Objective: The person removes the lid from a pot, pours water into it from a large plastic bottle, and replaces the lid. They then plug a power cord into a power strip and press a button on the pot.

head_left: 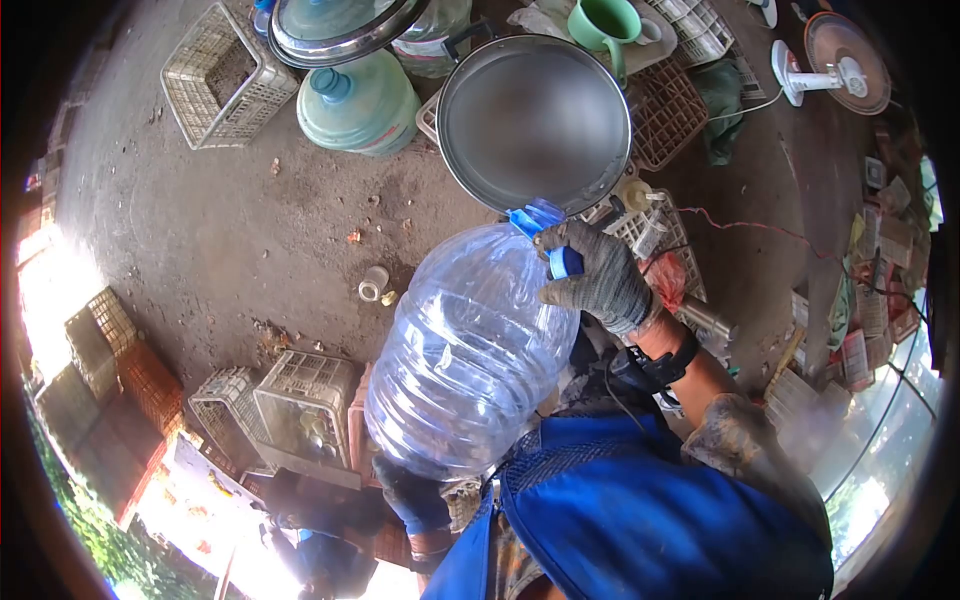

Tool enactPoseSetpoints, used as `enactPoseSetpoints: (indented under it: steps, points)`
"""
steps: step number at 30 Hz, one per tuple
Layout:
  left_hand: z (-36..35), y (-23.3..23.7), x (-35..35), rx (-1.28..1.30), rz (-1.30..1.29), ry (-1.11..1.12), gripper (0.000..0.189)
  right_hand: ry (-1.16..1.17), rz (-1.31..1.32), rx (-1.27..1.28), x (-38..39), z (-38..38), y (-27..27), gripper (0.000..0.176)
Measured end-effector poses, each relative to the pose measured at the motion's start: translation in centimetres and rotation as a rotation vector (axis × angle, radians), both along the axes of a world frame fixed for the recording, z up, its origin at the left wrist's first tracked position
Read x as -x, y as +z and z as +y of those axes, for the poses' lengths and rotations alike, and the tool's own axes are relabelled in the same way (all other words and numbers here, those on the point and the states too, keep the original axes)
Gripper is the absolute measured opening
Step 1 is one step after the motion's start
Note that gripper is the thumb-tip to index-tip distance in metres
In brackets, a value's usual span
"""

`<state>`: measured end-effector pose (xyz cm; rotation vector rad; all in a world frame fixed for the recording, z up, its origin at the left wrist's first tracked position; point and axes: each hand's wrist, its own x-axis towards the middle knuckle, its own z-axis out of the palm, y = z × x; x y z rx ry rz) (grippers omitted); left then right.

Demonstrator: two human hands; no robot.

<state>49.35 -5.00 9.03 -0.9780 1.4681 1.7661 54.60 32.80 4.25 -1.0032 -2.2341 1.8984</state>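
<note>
I hold a large clear plastic water bottle [470, 350] tilted, with its neck pointing away from me. My right hand [595, 280], in a grey knit glove, grips the blue handle [560, 250] at the bottle's neck, next to the blue cap [528, 218]. A dark watch sits on that wrist. By the bottle's base only a bit of grey glove shows, which looks like my left hand [458, 497]. It rests against the bottle and is mostly hidden behind it and my blue garment.
A big round metal pan [533, 120] lies just beyond the bottle's cap. A green water jug [355, 100] and a plastic crate [225, 75] stand farther off. More crates [300, 400] are at lower left, a small jar [373, 283] on the dirt floor, a white fan [835, 65] at upper right.
</note>
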Motion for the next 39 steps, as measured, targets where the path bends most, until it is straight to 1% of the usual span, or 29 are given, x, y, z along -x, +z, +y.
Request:
enactPoseSetpoints:
  steps: [1, 3, 7, 9, 12, 13, 15, 16, 19, 20, 21, 23, 25, 26, 27, 29, 31, 33, 34, 35, 36, 37, 38, 39]
  points:
    - [0.1, 0.2, 0.1, 0.002, -0.001, -0.001, 0.066, -0.001, -0.001, 0.002, 0.0, 0.2, -0.2, 0.05]
    - [0.2, 0.4, 0.3, 0.055, -0.025, -0.119, 0.076, -0.033, 0.039, 0.055, 0.2, 0.6, -1.0, 0.051]
    - [0.5, 1.8, 0.5, 0.1, -0.064, -0.132, 0.077, -0.092, 0.09, 0.14, 0.2, 1.4, -3.8, 0.051]
    - [2.7, 3.7, 1.3, 0.258, -0.106, -0.198, 0.078, -0.166, 0.017, 0.35, 0.4, 1.9, -4.8, 0.049]
    - [4.0, 4.6, 1.7, 0.328, -0.081, -0.257, 0.076, -0.181, 0.016, 0.35, 0.9, 2.3, -5.7, 0.048]
    - [4.2, 4.8, 1.7, 0.335, -0.081, -0.256, 0.076, -0.206, 0.011, 0.386, 0.9, 2.4, -6.1, 0.047]
    - [4.4, 5.1, 1.7, 0.312, -0.074, -0.186, 0.073, -0.198, -0.032, 0.387, 1.5, 3.1, -5.5, 0.046]
    - [4.8, 5.3, 1.8, 0.316, -0.074, -0.187, 0.073, -0.191, -0.076, 0.381, 1.7, 3.5, -5.3, 0.045]
    - [7.4, 5.9, 2.3, 0.331, -0.094, -0.201, 0.071, -0.223, -0.051, 0.438, 2.2, 4.3, -5.6, 0.045]
    - [9.3, 5.9, 2.5, 0.429, -0.01, -0.087, 0.057, -0.222, -0.051, 0.44, 2.2, 4.5, -5.9, 0.045]
    - [10.4, 5.9, 2.6, 0.526, 0.075, 0.029, 0.052, -0.227, -0.028, 0.448, 2.2, 4.6, -6.2, 0.046]
    - [10.0, 6.0, 2.4, 0.529, 0.038, 0.029, 0.052, -0.23, -0.006, 0.46, 2.3, 4.9, -6.1, 0.047]
    - [9.8, 6.2, 2.2, 0.533, 0.004, 0.026, 0.052, -0.209, -0.07, 0.462, 2.6, 5.4, -5.3, 0.045]
    - [9.9, 6.3, 2.2, 0.484, -0.006, 0.022, 0.052, -0.21, -0.069, 0.466, 2.6, 5.6, -5.5, 0.045]
    - [9.8, 6.4, 2.2, 0.434, -0.017, 0.017, 0.051, -0.177, -0.045, 0.419, 2.5, 5.6, -5.7, 0.045]
    - [9.4, 5.8, 2.2, 0.436, -0.003, 0.048, 0.052, -0.153, -0.025, 0.366, 2.4, 5.6, -5.7, 0.045]
    - [9.3, 5.3, 2.2, 0.425, 0.003, 0.081, 0.053, -0.118, -0.121, 0.333, 2.6, 5.7, -5.0, 0.044]
    - [9.2, 5.4, 2.0, 0.47, -0.003, 0.071, 0.052, -0.115, -0.142, 0.341, 2.4, 5.1, -5.4, 0.045]
    - [8.0, 5.2, 2.0, 0.465, 0.0, 0.073, 0.052, -0.117, -0.159, 0.352, 2.4, 4.8, -5.5, 0.046]
    - [5.8, 4.7, 1.9, 0.38, -0.075, -0.023, 0.057, -0.117, -0.154, 0.346, 2.5, 4.6, -5.4, 0.046]
    - [3.8, 3.7, 2.0, 0.293, -0.146, -0.119, 0.075, -0.118, -0.038, 0.27, 2.6, 4.2, -5.2, 0.047]
    - [2.3, 2.2, 2.1, 0.282, -0.14, -0.119, 0.075, -0.118, 0.078, 0.19, 2.6, 3.8, -5.0, 0.049]
    - [0.7, 0.4, 2.2, 0.217, -0.108, -0.126, 0.075, -0.118, 0.082, 0.176, 2.4, 3.4, -4.4, 0.049]
    - [0.6, -0.3, 2.8, 0.15, -0.078, -0.131, 0.074, -0.078, 0.119, 0.093, 2.3, 3.0, -3.2, 0.049]
